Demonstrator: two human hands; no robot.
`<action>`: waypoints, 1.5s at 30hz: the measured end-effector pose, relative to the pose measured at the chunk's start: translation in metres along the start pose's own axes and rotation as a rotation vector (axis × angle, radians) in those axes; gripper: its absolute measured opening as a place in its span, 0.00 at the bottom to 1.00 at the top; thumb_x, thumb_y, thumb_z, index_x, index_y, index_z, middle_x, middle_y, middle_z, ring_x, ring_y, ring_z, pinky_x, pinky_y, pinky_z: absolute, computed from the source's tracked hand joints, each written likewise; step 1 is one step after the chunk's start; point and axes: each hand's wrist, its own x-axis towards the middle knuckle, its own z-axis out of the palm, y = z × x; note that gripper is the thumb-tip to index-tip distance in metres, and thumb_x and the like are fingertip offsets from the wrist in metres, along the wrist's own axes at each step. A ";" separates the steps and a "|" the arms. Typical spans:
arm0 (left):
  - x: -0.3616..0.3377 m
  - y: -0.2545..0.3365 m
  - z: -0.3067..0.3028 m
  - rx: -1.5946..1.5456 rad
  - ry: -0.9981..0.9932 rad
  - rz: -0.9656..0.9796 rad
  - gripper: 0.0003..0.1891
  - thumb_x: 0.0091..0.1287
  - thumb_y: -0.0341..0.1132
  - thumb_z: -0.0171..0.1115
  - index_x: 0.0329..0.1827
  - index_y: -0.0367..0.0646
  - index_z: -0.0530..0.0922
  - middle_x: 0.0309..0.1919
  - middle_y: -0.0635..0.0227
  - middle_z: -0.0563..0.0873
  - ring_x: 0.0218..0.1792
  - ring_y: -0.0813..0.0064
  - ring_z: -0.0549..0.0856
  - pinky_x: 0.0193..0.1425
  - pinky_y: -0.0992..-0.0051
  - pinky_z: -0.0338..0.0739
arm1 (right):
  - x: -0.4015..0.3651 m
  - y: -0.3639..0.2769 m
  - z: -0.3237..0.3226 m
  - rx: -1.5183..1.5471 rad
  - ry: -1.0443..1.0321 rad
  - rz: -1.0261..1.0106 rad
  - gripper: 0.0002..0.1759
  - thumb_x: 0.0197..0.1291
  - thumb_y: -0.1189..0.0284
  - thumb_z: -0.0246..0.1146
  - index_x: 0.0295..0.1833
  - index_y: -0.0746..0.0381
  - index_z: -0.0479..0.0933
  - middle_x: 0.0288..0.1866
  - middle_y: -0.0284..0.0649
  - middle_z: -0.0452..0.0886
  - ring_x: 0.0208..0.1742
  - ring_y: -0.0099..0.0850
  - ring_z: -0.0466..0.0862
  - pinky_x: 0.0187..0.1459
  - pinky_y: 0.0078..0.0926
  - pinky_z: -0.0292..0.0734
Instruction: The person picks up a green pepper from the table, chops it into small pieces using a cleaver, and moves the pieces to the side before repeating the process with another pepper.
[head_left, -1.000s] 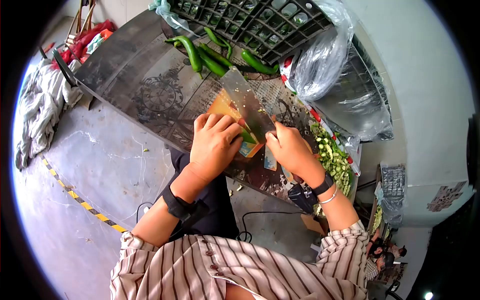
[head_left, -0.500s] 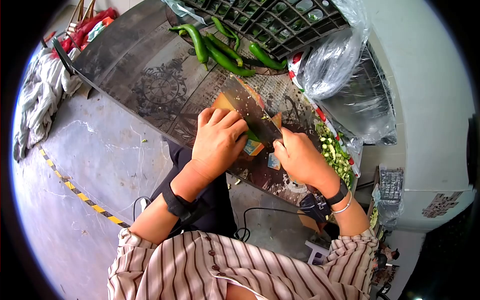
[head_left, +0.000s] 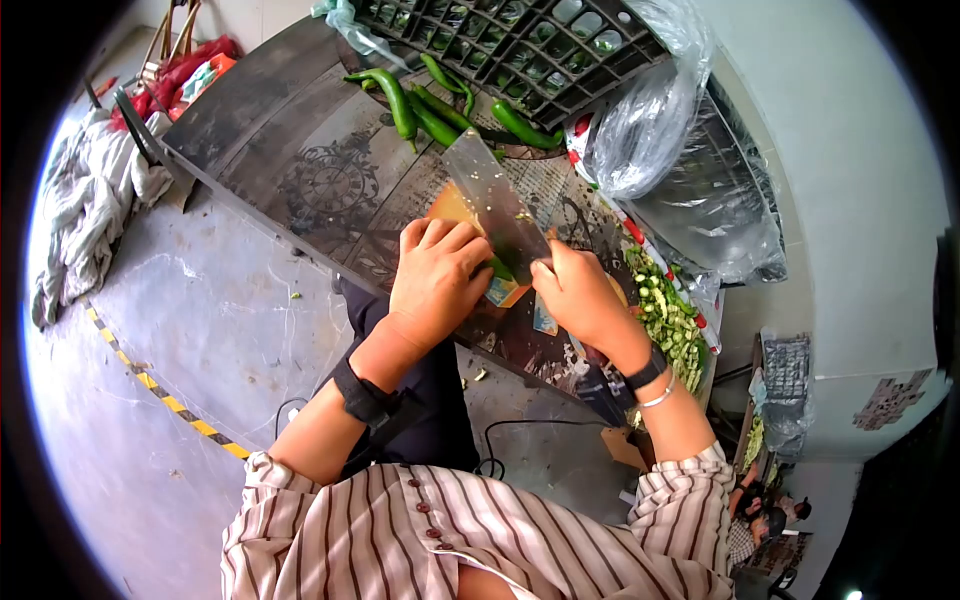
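My right hand (head_left: 590, 300) is wrapped round the handle of a cleaver (head_left: 490, 195), whose broad blade, flecked with pepper seeds, points away from me. Just left of the blade, my left hand (head_left: 438, 272) has its fingers curled over a green chili pepper (head_left: 499, 267); most of the pepper is hidden under the fingers and the blade. Beneath them lies an orange-yellow flat piece (head_left: 455, 206) on the table. To the right of my right hand is a heap of chopped green chili (head_left: 668, 322). Several whole green chilies (head_left: 398, 105) lie beyond the cleaver's tip.
A black plastic crate (head_left: 540, 75) stands at the table's far side, beside clear plastic wrapping (head_left: 645, 140). The patterned table (head_left: 270, 160) has its near edge close to my legs. White cloth (head_left: 90, 200) hangs at left. Other people (head_left: 765, 520) show small at lower right.
The cleaver's blade has tilted, showing more of its flat face, and my right hand has shifted slightly left. My left hand stays nearly in place. The whole view has shifted a little.
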 end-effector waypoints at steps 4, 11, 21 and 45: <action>-0.001 0.001 0.000 -0.021 -0.017 0.005 0.09 0.54 0.36 0.70 0.36 0.49 0.80 0.39 0.73 0.80 0.50 0.66 0.77 0.61 0.62 0.66 | -0.010 0.003 -0.009 0.009 -0.076 0.043 0.12 0.66 0.72 0.56 0.35 0.72 0.71 0.27 0.62 0.78 0.35 0.61 0.79 0.35 0.53 0.73; 0.000 0.000 0.000 -0.017 -0.030 0.001 0.10 0.53 0.35 0.70 0.37 0.49 0.80 0.38 0.73 0.79 0.49 0.66 0.77 0.61 0.62 0.65 | -0.009 0.011 -0.007 0.000 -0.135 0.069 0.12 0.65 0.71 0.56 0.34 0.72 0.71 0.27 0.61 0.79 0.35 0.60 0.80 0.36 0.52 0.74; 0.001 0.000 0.002 -0.010 -0.043 -0.001 0.09 0.53 0.35 0.70 0.36 0.49 0.80 0.39 0.73 0.80 0.50 0.66 0.77 0.62 0.62 0.66 | -0.004 -0.006 -0.006 -0.036 -0.137 0.077 0.11 0.65 0.73 0.56 0.36 0.72 0.71 0.29 0.64 0.77 0.37 0.63 0.79 0.38 0.53 0.74; -0.003 0.003 -0.011 -0.056 0.023 0.007 0.19 0.52 0.38 0.72 0.47 0.47 0.81 0.42 0.65 0.80 0.54 0.59 0.77 0.67 0.58 0.63 | 0.008 0.012 -0.001 0.173 0.150 0.045 0.14 0.64 0.70 0.58 0.32 0.73 0.70 0.26 0.62 0.76 0.33 0.62 0.79 0.32 0.51 0.73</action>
